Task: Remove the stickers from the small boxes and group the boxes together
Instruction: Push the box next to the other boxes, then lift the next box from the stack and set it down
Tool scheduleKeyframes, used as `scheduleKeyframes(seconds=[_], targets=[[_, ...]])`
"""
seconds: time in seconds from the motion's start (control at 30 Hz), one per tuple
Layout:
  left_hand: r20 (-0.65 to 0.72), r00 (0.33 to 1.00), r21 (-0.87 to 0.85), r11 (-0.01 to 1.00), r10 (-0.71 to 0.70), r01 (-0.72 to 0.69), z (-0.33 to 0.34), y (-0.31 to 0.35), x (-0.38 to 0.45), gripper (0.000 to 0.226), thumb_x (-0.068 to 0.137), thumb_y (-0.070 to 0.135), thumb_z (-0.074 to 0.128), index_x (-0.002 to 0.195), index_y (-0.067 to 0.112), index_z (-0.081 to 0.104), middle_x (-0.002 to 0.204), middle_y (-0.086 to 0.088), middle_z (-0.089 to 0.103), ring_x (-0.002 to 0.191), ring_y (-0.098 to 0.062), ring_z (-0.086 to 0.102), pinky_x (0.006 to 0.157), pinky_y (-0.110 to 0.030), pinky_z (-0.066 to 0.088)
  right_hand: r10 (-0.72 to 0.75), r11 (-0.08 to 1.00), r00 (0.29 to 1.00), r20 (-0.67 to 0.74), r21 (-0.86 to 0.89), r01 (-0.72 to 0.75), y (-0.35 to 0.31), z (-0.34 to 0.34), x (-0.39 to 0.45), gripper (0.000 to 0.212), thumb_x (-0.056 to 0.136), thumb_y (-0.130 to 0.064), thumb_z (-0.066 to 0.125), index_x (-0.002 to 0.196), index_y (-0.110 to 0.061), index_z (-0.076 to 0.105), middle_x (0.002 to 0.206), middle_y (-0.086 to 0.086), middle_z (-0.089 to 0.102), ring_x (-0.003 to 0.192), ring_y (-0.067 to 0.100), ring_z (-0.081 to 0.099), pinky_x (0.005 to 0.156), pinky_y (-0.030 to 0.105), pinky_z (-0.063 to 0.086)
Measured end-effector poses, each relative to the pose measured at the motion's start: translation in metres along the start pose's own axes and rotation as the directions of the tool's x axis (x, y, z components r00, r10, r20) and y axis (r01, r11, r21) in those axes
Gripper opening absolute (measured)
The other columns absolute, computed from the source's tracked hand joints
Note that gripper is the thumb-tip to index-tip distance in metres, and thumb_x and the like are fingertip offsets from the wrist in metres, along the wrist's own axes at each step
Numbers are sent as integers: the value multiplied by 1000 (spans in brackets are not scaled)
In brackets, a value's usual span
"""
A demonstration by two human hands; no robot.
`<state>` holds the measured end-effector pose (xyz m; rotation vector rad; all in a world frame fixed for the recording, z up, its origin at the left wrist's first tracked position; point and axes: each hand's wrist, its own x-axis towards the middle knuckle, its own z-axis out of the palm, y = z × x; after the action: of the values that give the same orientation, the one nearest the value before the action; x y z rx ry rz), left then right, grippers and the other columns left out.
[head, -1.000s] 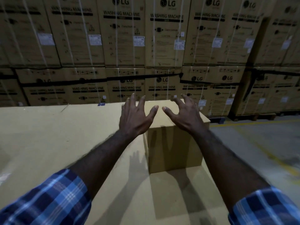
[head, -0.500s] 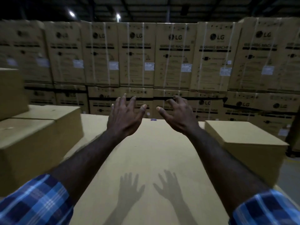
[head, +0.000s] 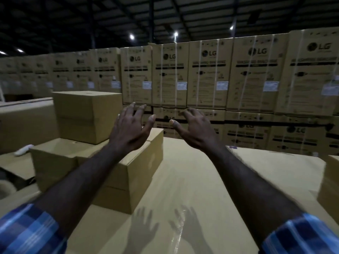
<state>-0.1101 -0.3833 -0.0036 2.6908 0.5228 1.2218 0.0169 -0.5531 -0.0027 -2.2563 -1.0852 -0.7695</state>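
Sleeves (head: 27, 233) frame our bare arms; both hands, left (head: 128, 131) and right (head: 194, 131), hover with fingers spread, grasping nothing. Beyond the left hand, boxes (head: 117, 173) sit stacked together, no stickers visible. Grouping looks underway; another box (head: 330, 184) waits far right.

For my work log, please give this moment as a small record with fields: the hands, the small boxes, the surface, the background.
left hand: open, fingers spread, raised in the air, holds nothing
right hand: open, fingers spread, raised, holds nothing
stacked small boxes: plain cardboard, grouped at the left; top box sits on the lower ones
lone small box: at the right edge, partly cut off
work surface: large flat cardboard top, shows both hands' shadows
background: wall of LG cartons with white labels
stickers on small boxes: none visible; picture blurred
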Motion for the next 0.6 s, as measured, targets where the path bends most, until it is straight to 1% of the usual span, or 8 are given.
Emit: scheduleKeyframes(seconds=[0.1,0.23,0.37,0.47,0.53,0.6], targets=[[-18,999,2,1000,-29,29,-11,-30,5,75,89,66,17,147,22,32,156,-12,26,143,-28,22,114,-51,24,-48,999,999,11,23,47,-33,21,21,61,93,-62,40,135,-19,49,143,8,45,133,25,37,103,44,35],[-22,998,23,998,-58,59,-18,-67,14,68,92,61,20,148,23,31,158,-10,24,144,-27,20,115,-49,23,-96,992,995,11,78,95,-63,58,49,62,93,-63,38,135,-19,48,142,7,46,132,23,37,102,44,39],[-22,998,89,994,-66,68,-20,-104,31,58,99,53,26,149,22,30,158,-10,22,145,-26,19,114,-48,22,-143,981,989,31,134,137,-84,97,79,62,94,-62,36,136,-19,47,143,7,46,132,24,37,104,45,38],[-21,996,123,989,-84,86,-20,-132,51,57,100,50,28,149,21,30,158,-11,21,145,-25,18,115,-47,21,-179,965,984,20,197,171,-97,124,110,58,94,-60,36,134,-20,50,141,6,48,131,23,38,102,47,40],[-11,995,145,984,-104,104,-19,-149,67,57,101,49,28,150,21,29,158,-11,21,145,-25,17,116,-47,20,-195,958,980,21,216,186,-105,139,133,57,95,-59,36,134,-20,50,139,5,49,130,23,39,101,47,41],[-30,993,152,981,-114,117,-17,-167,84,56,101,48,29,150,20,30,158,-11,21,145,-26,17,116,-47,19,-211,953,977,19,227,202,-112,154,157,54,96,-56,36,134,-20,49,139,5,49,129,23,40,100,46,41]])
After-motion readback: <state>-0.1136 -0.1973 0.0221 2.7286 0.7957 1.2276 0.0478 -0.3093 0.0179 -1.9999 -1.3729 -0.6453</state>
